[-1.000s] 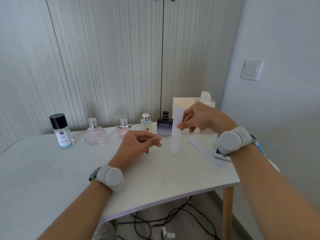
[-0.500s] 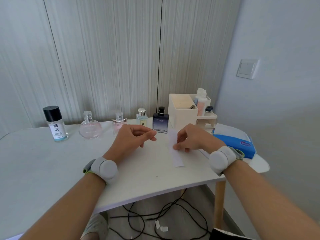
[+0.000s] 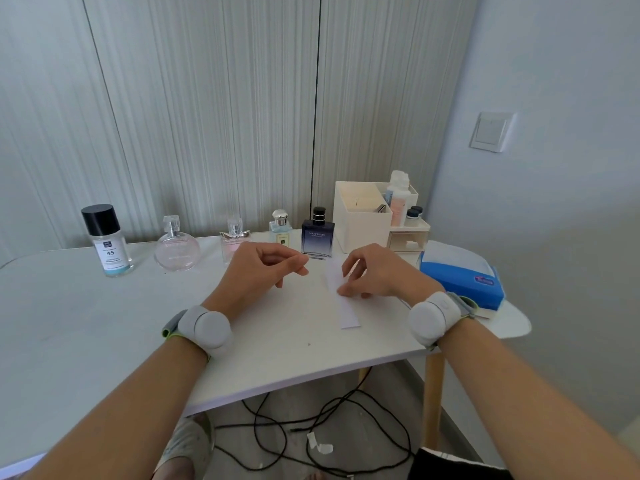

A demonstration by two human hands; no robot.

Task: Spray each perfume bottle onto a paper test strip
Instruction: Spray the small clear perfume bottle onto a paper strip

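Observation:
A white paper test strip lies flat on the white table. My right hand is over its far half, thumb tip touching the paper and fingers arched loosely above it. My left hand hovers left of the strip, fingers loosely curled and holding nothing. Along the back stand a clear bottle with a black cap, a round pink bottle, a small pink bottle, a pale blue bottle with a silver cap and a dark blue bottle.
A cream organiser box with small containers stands at the back right. A blue tissue pack lies by the table's right edge. Black cables run over the floor under the table. A wall switch is on the right.
My right hand brought the strip down from in front of the bottles and laid it flat on the table, and its fingers have now lifted off it. The left hand has hardly moved.

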